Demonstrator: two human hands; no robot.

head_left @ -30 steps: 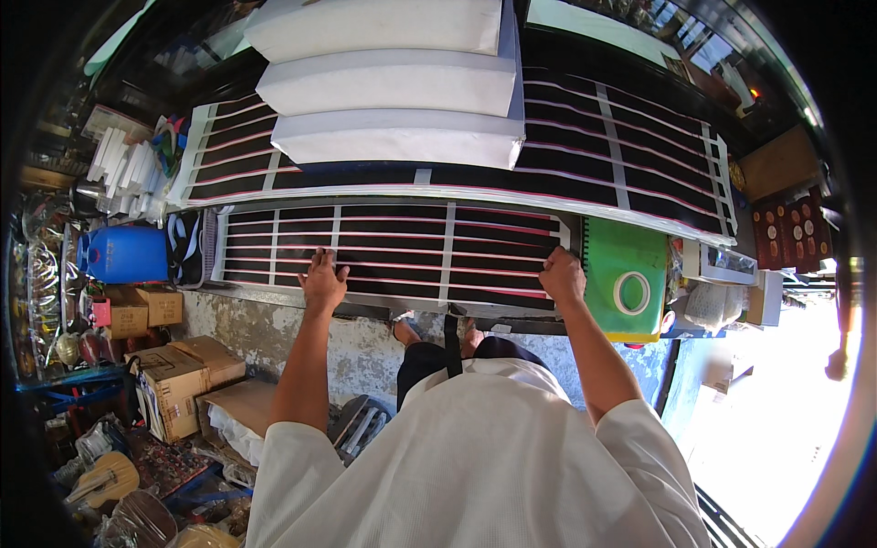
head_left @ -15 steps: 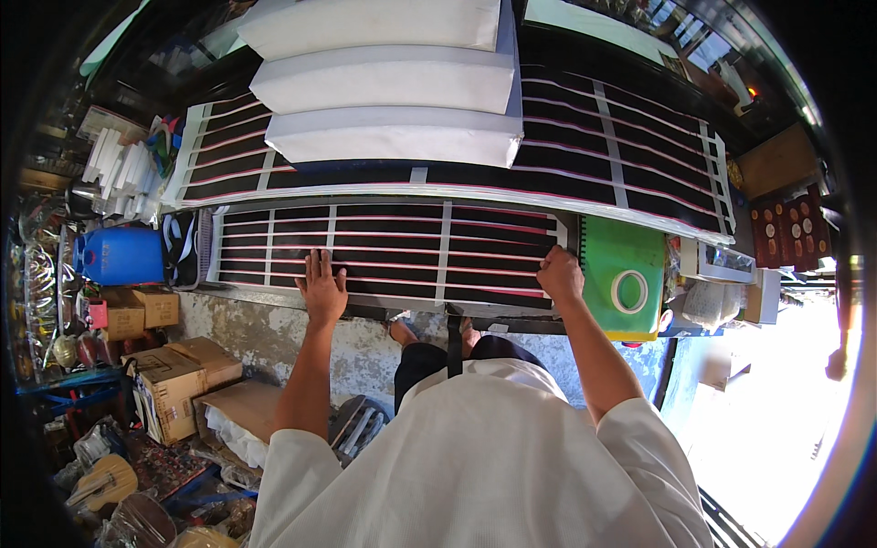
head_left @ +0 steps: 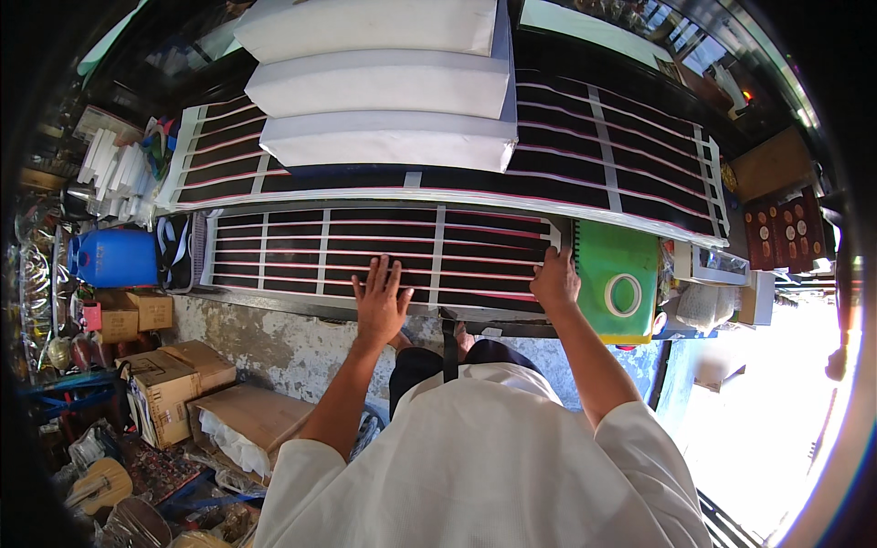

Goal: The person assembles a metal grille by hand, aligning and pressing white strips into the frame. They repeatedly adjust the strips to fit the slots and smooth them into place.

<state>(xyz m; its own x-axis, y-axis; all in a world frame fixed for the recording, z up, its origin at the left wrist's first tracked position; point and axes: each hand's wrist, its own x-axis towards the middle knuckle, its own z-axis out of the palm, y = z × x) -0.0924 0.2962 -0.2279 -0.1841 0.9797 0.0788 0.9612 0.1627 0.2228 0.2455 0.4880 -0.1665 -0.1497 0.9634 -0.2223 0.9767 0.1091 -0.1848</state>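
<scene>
Along the near edge of a dark tabletop (head_left: 274, 306), a long black sheet with white stripes (head_left: 384, 239) lies lengthwise, red showing between its strips toward the right end. Beyond it rests a wider striped stack (head_left: 658, 151), topped in part by white boxes (head_left: 388, 137). A green spiral-bound pad (head_left: 598, 251) lies just beside the sheet's right end.

The left hand (head_left: 379, 306) has shifted from the sheet's left portion to near its middle, closer to the right hand (head_left: 555, 283), which stays at the right end; the change appears to bring the touch of both hands to the sheet's right half. The left hand lies palm down, fingers spread, on the strips by the near edge. The right hand's fingers are curled at the sheet's end; whether they pinch a strip cannot be told. Smallest, a white ring (head_left: 607, 296) sits on the pad.
</scene>
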